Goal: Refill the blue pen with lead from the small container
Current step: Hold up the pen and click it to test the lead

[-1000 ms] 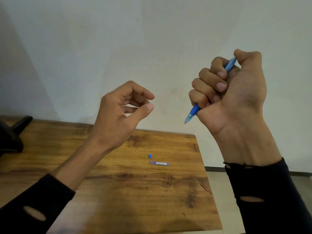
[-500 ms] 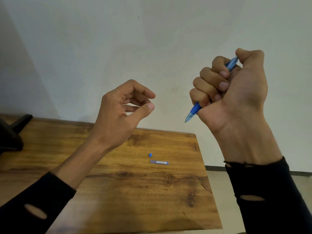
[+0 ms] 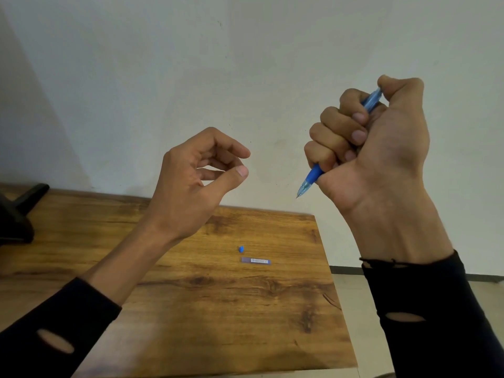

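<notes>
Above grainy wood (image 3: 191, 309) — slim blue pen (image 3: 313, 177)

The blue pen (image 3: 313, 178) is gripped in a closed fist, raised above the table and tilted, its clear pointed tip aimed down and to the left and its translucent upper end showing under the thumb; most of the barrel is hidden by the fingers. The small container (image 3: 255, 261) is laid flat on the wooden tabletop, a slim purplish tube with a white label and a blue end, set roughly level. A small blue cap (image 3: 241, 249) is placed just beside it, slightly farther back, not touching.
</notes>
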A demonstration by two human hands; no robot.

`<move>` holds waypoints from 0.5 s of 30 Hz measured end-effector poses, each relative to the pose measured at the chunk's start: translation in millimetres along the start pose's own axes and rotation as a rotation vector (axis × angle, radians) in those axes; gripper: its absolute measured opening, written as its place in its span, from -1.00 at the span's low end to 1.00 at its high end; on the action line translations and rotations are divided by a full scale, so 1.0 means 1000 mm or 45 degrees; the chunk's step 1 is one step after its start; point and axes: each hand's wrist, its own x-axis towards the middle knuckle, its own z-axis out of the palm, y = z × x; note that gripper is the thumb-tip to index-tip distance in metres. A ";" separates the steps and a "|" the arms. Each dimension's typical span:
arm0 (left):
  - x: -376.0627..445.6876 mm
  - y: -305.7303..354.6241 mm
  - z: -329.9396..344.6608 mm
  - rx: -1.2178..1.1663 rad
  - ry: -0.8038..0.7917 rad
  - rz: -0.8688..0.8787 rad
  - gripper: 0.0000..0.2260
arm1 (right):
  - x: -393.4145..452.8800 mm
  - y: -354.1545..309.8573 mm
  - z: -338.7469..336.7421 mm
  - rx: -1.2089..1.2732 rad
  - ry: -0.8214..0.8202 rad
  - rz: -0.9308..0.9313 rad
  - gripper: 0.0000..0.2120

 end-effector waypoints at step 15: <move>-0.001 0.001 0.001 0.007 -0.018 0.002 -0.86 | 0.000 0.000 -0.001 0.007 0.001 0.012 -0.49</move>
